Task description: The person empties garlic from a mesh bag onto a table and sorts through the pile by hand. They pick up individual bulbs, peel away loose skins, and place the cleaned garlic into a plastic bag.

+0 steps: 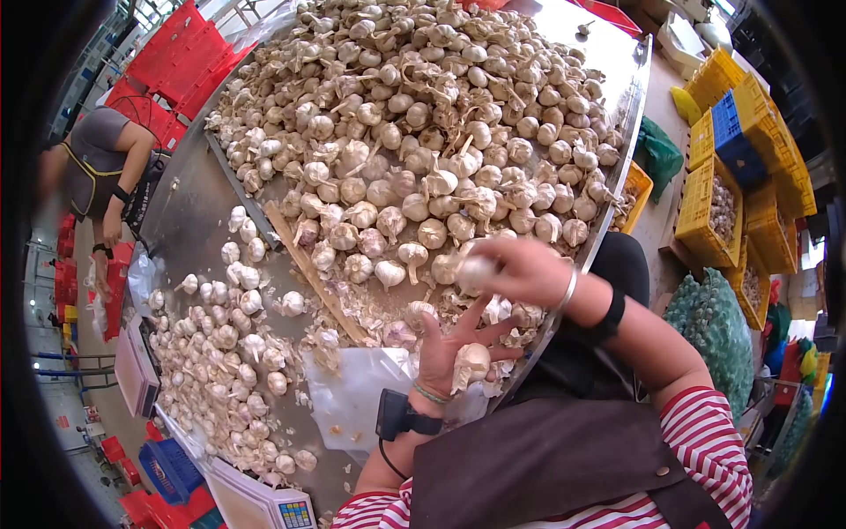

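My left hand (445, 353) is turned palm up with its fingers spread, and a garlic bulb (471, 363) with papery skin rests in it. Just above and to the right, my right hand (529, 273) has its fingers closed around another, paler garlic bulb (476, 271); motion blurs both slightly. Beyond my hands rises a large heap of garlic (414, 115) with dry stems and loose skins. Cleaner white bulbs form a smaller pile (220, 344) at the left. White plastic sheeting (348, 397) lies beside my left wrist.
A wooden strip (308, 269) and a metal bar (238, 189) divide the metal table (189, 203). Scales (256, 504) stand at its left edge. Yellow crates (705, 212) and a green net sack (714, 322) are on the right. Another person (101, 159) stands at the far left.
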`<state>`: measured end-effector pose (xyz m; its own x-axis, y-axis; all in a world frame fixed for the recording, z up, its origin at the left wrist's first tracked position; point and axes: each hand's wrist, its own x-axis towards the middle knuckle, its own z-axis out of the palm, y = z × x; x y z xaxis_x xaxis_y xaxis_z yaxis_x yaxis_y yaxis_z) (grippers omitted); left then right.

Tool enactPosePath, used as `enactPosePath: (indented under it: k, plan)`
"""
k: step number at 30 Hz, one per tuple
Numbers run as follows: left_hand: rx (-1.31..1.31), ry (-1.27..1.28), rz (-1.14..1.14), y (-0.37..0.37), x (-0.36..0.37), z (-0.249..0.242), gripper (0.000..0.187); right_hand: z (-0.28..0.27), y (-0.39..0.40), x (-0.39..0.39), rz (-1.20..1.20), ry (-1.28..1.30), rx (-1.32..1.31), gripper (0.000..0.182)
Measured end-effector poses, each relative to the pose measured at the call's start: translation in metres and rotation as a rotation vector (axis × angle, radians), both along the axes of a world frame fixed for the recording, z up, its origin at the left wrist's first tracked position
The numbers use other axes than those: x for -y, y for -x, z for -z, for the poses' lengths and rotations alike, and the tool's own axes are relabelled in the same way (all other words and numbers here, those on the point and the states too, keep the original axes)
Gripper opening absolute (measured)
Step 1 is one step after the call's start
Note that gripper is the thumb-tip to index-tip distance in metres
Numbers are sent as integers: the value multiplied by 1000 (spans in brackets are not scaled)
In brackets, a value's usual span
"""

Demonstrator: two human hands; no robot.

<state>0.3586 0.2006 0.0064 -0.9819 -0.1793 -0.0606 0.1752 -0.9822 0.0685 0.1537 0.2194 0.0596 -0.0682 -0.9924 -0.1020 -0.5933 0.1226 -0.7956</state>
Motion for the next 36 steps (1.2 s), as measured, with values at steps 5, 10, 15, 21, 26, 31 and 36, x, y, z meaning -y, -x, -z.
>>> enactPosePath:
  k: [5,10,15,21,26,31,36]
  plan:
    - [-104,-186,-243,-23,18,22,82,-6,-26,27,-213,138,51,48]
    - [101,119,-667,-141,113,9,53,28,36,117,-43,178,-411,47]
    - [1241,602,-1333,-236,171,-22,52,45,39,153,-272,-66,-658,51]
    - [1636,1484,-1018,-143,152,3,26,48,50,160,-299,-77,-765,43]
    - [1005,2155,-571,19,90,23,26,36,73,129,148,-60,-17,40]
    - [1079,2501,-341,83,70,46,39,12,94,25,117,-66,1238,58]
    - [1021,2394,-395,76,80,55,45,44,89,-37,214,-247,1049,36]
